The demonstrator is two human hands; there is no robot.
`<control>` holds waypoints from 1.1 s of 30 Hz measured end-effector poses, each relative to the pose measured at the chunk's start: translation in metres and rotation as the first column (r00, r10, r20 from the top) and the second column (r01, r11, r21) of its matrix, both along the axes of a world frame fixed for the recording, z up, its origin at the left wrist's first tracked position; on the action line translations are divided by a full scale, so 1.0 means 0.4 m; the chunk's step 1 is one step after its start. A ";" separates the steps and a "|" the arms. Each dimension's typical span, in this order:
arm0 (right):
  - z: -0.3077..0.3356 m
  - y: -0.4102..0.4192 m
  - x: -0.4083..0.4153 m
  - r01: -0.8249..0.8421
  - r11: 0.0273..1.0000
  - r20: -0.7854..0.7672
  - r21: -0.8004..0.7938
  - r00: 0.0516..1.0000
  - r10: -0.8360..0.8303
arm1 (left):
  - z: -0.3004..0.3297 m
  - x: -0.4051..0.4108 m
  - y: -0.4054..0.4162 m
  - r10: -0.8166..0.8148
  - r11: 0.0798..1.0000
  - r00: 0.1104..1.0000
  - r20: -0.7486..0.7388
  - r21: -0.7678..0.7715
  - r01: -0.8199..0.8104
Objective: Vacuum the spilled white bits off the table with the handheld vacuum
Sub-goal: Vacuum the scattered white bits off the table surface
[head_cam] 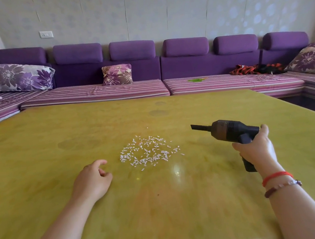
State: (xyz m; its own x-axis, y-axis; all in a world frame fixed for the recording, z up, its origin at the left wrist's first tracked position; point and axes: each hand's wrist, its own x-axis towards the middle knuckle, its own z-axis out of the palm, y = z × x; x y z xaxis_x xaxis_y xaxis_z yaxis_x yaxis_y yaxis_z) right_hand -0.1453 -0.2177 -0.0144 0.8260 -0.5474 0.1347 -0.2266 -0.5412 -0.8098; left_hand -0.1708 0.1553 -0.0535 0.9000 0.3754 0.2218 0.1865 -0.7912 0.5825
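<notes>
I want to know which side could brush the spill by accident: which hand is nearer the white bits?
Left. The left hand rests on the table just beside the white bits. The right hand grips the handheld vacuum farther off on the other side.

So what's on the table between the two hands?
The head view shows the white bits between the left hand and right hand.

No text, label or number can be read anywhere.
</notes>
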 end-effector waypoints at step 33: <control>0.019 -0.013 -0.016 -0.047 0.999 -0.098 -0.007 0.994 0.046 | 0.003 -0.004 0.001 -0.012 1.000 1.000 -0.004 -0.003 0.012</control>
